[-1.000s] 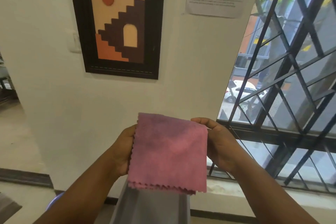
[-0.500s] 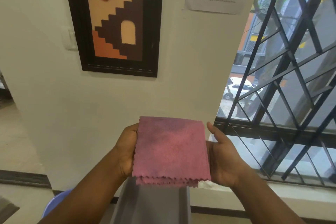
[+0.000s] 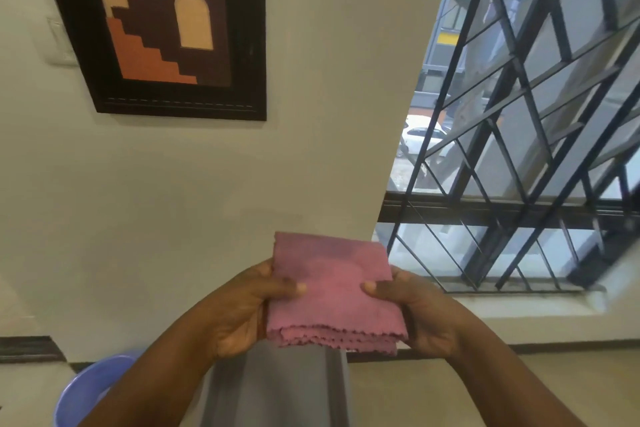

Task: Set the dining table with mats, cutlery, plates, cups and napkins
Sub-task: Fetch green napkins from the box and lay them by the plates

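A folded pink cloth napkin point(image 3: 332, 291) with zigzag-cut edges is held up in front of me, in the lower middle of the head view. My left hand point(image 3: 242, 308) grips its left side with the thumb pressed on top. My right hand point(image 3: 415, 308) grips its right side the same way, thumb on the cloth. The napkin's layered scalloped edges face me at the bottom. No table, mats, plates, cups or cutlery are in view.
A white wall with a dark-framed picture point(image 3: 166, 28) stands ahead. A barred window point(image 3: 519, 149) fills the right side above a pale sill point(image 3: 519, 305). A grey upright panel point(image 3: 277, 392) is below the napkin and a blue plastic basin point(image 3: 90, 392) sits at lower left.
Both thumbs have come over onto the top face of the napkin, and the hands with the napkin sit lower in the view. The view has tilted down slightly.
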